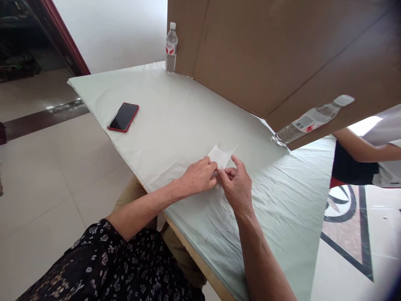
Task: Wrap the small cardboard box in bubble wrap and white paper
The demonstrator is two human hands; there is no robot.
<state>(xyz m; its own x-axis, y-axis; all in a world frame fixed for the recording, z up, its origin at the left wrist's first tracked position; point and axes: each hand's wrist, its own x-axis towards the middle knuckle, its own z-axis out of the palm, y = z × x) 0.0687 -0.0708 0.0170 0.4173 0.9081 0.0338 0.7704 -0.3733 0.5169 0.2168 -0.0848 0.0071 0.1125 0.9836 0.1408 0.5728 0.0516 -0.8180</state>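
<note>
A small, thin, translucent white sheet (pixel 222 157), with pointed upper corners, is between my hands just above the cloth-covered table; whether it is paper or plastic film I cannot tell. My left hand (pixel 202 173) is closed on its left lower edge with fingers curled. My right hand (pixel 236 182) pinches the lower edge between thumb and bent fingers, while one finger points up beside the sheet's right side. The fingertips of both hands nearly meet at that edge. Part of the sheet is hidden behind the fingers.
A phone with a red case (pixel 123 117) lies to the left on the pale green tablecloth (pixel 175 117). A large brown cardboard panel (pixel 238 54) stands ahead, with a water bottle (pixel 171 48) at its left and another bottle (pixel 308 123) at its right. At the right edge sits another person (pixel 369 146).
</note>
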